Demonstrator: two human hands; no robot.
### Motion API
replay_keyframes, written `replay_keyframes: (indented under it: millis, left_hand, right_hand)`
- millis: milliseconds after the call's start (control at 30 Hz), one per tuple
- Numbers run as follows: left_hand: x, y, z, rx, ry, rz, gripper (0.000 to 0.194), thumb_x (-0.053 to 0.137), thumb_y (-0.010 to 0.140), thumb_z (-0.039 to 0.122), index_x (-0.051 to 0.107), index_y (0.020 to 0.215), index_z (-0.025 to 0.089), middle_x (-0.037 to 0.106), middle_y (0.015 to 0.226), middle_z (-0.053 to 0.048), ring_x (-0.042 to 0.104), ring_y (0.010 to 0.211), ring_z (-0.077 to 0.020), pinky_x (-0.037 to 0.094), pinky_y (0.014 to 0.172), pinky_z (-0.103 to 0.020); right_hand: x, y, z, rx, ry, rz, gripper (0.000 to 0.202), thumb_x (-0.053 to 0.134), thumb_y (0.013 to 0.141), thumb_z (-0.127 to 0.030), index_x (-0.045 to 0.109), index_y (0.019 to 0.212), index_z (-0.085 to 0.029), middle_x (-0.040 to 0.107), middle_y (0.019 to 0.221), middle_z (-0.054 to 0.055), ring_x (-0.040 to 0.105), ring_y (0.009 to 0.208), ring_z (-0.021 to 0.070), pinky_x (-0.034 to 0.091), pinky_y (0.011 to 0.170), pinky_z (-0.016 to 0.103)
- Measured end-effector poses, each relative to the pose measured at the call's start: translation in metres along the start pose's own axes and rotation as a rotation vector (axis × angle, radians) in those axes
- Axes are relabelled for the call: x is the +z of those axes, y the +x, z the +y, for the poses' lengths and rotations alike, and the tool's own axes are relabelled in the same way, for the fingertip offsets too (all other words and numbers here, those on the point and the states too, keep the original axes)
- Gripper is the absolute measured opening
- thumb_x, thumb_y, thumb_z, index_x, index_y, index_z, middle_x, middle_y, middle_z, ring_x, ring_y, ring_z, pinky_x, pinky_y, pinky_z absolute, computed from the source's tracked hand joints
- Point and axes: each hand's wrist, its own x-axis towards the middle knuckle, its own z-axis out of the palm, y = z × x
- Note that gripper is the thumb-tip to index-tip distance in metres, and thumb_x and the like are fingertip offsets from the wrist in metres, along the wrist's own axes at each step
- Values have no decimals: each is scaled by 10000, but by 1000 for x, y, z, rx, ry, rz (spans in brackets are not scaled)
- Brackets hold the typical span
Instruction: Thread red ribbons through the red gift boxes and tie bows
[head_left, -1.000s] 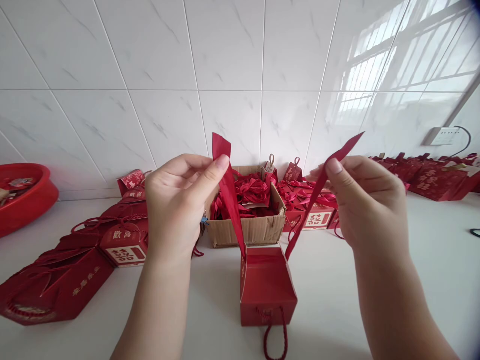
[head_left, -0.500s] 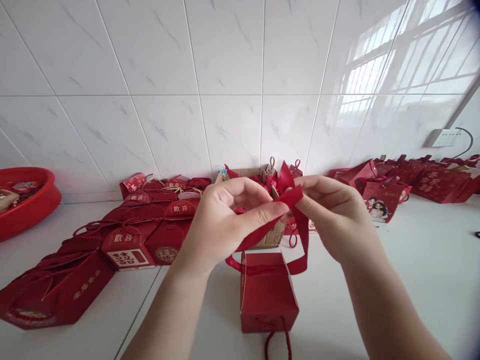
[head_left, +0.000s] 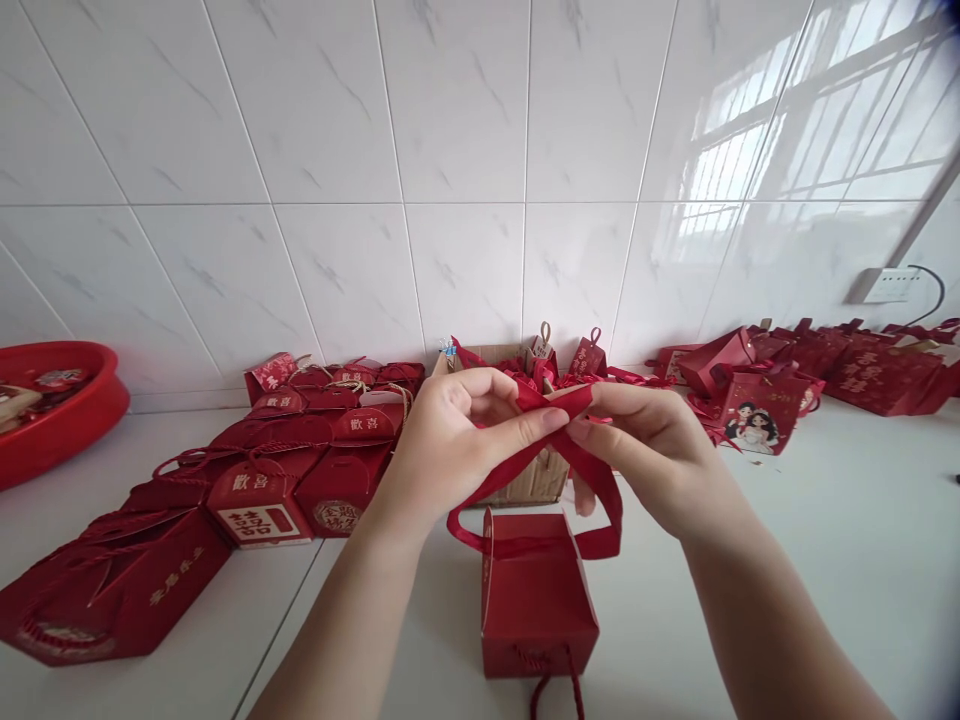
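A red ribbon point(head_left: 611, 515) runs through the upper part of a small red gift box point(head_left: 536, 600) on the white counter. Above the box its two sides cross between my hands. My left hand point(head_left: 480, 435) pinches the crossing between thumb and index finger. From the other side, my right hand point(head_left: 637, 440) grips the ribbon with thumb and fingertips, close against the left thumb. One lower finger of the right hand hangs behind the ribbon loop. A twisted red cord point(head_left: 574, 685) dangles from the box's near face.
Several closed red gift boxes point(head_left: 262, 500) stand in rows on the left, beside a red plastic basin point(head_left: 97, 410). Behind my hands is a cardboard box point(head_left: 536, 480) with red items. More red bags point(head_left: 761, 410) line the tiled wall at right, under a socket point(head_left: 885, 285).
The ribbon end that stuck up between my hands has been drawn down, and the ribbon is now crossed. My fingertips have come closer together. The red box stays in place.
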Motion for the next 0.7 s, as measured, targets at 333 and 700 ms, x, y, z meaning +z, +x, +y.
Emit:
replay_keyframes:
  millis: [333,700]
  left_hand:
    - [-3,1,2,82,40,3,138,792,688,245,663,677,196,640,690,20,597,677,-132,470,626,-234]
    - [-26,5,1,5,309,-387,83,639,775,264,701,729,233,612,593,12,612,685,-178,509,658,-277]
  right_hand:
    - [-7,8,13,65,176,-105,228,552,928,-359,621,830,-165,542,582,-33,519,481,75,429,477,199]
    - [-16,11,21,-91,-83,-242,168,528,943,-272,673,951,-186,563,775,5,522,566,68,456,526,203]
